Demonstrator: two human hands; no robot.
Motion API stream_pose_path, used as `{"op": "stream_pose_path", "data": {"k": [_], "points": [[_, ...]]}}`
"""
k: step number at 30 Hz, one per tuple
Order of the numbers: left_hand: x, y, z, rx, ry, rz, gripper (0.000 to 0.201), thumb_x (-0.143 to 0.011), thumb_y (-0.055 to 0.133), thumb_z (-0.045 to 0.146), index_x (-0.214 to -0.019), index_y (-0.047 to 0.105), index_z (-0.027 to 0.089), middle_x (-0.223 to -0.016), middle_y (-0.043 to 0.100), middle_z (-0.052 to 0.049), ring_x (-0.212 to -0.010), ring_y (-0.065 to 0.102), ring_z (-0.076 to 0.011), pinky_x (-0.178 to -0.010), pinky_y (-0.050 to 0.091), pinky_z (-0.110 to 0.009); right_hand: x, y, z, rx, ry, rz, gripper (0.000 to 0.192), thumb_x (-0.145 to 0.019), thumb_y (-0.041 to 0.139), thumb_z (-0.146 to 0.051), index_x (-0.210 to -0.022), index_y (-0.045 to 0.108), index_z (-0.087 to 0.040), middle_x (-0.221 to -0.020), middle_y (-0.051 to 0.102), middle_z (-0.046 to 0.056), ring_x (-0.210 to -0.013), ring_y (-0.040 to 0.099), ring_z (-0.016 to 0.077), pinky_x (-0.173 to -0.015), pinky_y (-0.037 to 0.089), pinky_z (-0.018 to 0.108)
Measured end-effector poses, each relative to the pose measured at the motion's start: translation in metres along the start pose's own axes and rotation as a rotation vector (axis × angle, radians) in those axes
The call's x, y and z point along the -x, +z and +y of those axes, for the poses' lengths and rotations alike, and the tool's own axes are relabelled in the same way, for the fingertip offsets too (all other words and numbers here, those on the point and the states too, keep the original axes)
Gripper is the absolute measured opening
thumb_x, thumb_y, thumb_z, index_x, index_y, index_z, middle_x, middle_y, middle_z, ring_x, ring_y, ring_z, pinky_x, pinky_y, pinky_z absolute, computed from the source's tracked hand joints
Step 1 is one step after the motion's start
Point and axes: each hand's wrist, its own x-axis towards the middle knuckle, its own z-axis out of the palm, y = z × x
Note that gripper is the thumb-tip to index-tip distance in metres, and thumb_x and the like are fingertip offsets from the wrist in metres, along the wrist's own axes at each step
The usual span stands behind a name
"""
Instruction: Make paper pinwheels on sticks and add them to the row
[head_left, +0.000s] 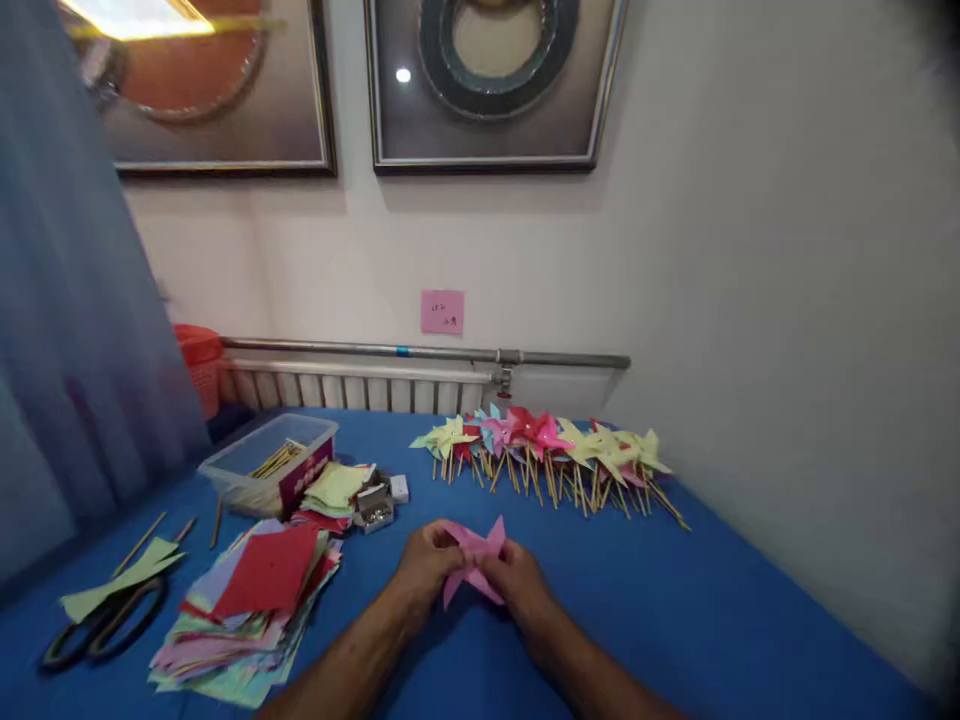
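Between my two hands is a pink paper pinwheel (pixel 475 545) with pointed blades, just above the blue table. My left hand (pixel 427 568) pinches its left side between thumb and fingers. On the right side, my right hand (pixel 519 580) grips the paper, its thumb near the middle. Whether a pin or stick is in the pinwheel, I cannot tell. Left of my hands lies a pile of coloured paper squares (pixel 232 620), a red one on top. A small open box of pins (pixel 375 508) sits just beyond my left hand.
Finished pinwheels on sticks (pixel 540 450) lie in a row at the back. A clear plastic box (pixel 259 460) of sticks stands back left. Black-handled scissors (pixel 112 625) lie at the left under a green paper strip (pixel 124 580). A blue curtain (pixel 82 300) hangs left; a radiator (pixel 360 385) stands behind.
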Motion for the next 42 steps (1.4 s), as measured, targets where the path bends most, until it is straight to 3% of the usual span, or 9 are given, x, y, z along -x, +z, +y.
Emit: {"op": "stream_pose_path", "data": {"k": [5, 9, 12, 17, 19, 22, 27, 33, 42], "points": [[0.002, -0.002, 0.004, 0.045, -0.002, -0.061, 0.027, -0.062, 0.079, 0.034, -0.072, 0.063, 0.014, -0.062, 0.06, 0.0, -0.057, 0.052, -0.0116, -0.062, 0.039, -0.025, -0.004, 0.001, -0.011, 0.009, 0.018, 0.008, 0.023, -0.066, 0.074, -0.032, -0.08, 0.072, -0.014, -0.063, 0.067, 0.0, -0.055, 0.053, 0.0131, -0.054, 0.037, 0.024], [0.001, -0.004, 0.004, 0.063, 0.002, -0.034, 0.034, -0.068, 0.077, 0.043, -0.068, 0.057, 0.016, -0.057, 0.052, 0.004, -0.051, 0.045, -0.009, -0.056, 0.034, -0.023, 0.003, 0.003, -0.013, -0.041, -0.031, -0.01, 0.027, -0.069, 0.074, -0.035, -0.086, 0.073, -0.014, -0.071, 0.072, 0.002, -0.06, 0.058, 0.0158, -0.058, 0.041, 0.025], [-0.002, -0.009, 0.005, -0.003, 0.009, 0.003, 0.035, -0.074, 0.069, 0.049, -0.072, 0.056, 0.017, -0.063, 0.057, 0.001, -0.054, 0.048, -0.0105, -0.058, 0.036, -0.024, 0.009, 0.002, -0.01, -0.125, -0.058, -0.058, 0.031, -0.068, 0.078, -0.038, -0.089, 0.074, -0.014, -0.075, 0.074, 0.005, -0.066, 0.063, 0.0197, -0.064, 0.046, 0.029], [-0.013, -0.039, 0.023, -0.469, 0.126, 0.21, 0.02, -0.076, 0.063, 0.036, -0.071, 0.059, 0.017, -0.061, 0.056, 0.001, -0.058, 0.048, -0.0126, -0.059, 0.034, -0.025, 0.009, -0.001, -0.006, -0.152, -0.003, 0.008, 0.03, -0.068, 0.078, -0.038, -0.084, 0.072, -0.013, -0.069, 0.072, 0.002, -0.059, 0.06, 0.0159, -0.057, 0.043, 0.025], [-0.015, -0.056, 0.038, -0.907, 0.251, 0.349, 0.017, -0.083, 0.056, 0.032, -0.076, 0.063, 0.018, -0.067, 0.06, 0.0, -0.067, 0.054, -0.0147, -0.064, 0.034, -0.025, 0.008, -0.001, -0.007, -0.15, 0.032, 0.037, 0.028, -0.066, 0.077, -0.035, -0.081, 0.07, -0.013, -0.065, 0.069, 0.001, -0.056, 0.055, 0.0138, -0.055, 0.04, 0.024], [-0.012, -0.076, 0.057, -1.378, 0.187, 0.464, 0.019, -0.09, 0.05, 0.028, -0.089, 0.068, 0.021, -0.083, 0.07, -0.003, -0.08, 0.062, -0.0184, -0.069, 0.036, -0.027, 0.007, -0.001, -0.011, -0.128, 0.036, 0.061, 0.026, -0.064, 0.075, -0.033, -0.08, 0.07, -0.014, -0.064, 0.066, -0.001, -0.055, 0.053, 0.0132, -0.055, 0.037, 0.024], [-0.007, -0.087, 0.068, -1.757, 0.005, 0.464, 0.029, -0.095, 0.041, 0.029, -0.096, 0.068, 0.02, -0.098, 0.074, -0.012, -0.092, 0.068, -0.0264, -0.068, 0.039, -0.03, 0.006, -0.004, -0.01, -0.003, -0.032, 0.072, 0.021, -0.067, 0.071, -0.034, -0.077, 0.068, -0.017, -0.064, 0.065, -0.001, -0.058, 0.053, 0.015, -0.057, 0.038, 0.026], [-0.012, -0.091, 0.063, -1.84, -0.115, 0.402, 0.035, -0.095, 0.036, 0.024, -0.104, 0.069, 0.02, -0.105, 0.074, -0.015, -0.097, 0.069, -0.0295, -0.072, 0.046, -0.034, 0.008, -0.006, -0.009, 0.032, -0.07, 0.085, 0.02, -0.07, 0.069, -0.033, -0.08, 0.068, -0.016, -0.065, 0.063, -0.001, -0.057, 0.049, 0.0133, -0.055, 0.036, 0.024], [-0.01, -0.087, 0.065, -1.854, -0.088, 0.314, 0.037, -0.095, 0.035, 0.022, -0.114, 0.067, 0.023, -0.113, 0.073, -0.015, -0.1, 0.07, -0.0291, -0.08, 0.049, -0.038, 0.011, -0.003, -0.007, 0.068, -0.084, 0.074, 0.024, -0.071, 0.07, -0.037, -0.081, 0.069, -0.015, -0.064, 0.062, -0.002, -0.057, 0.047, 0.0125, -0.054, 0.034, 0.024]]}}
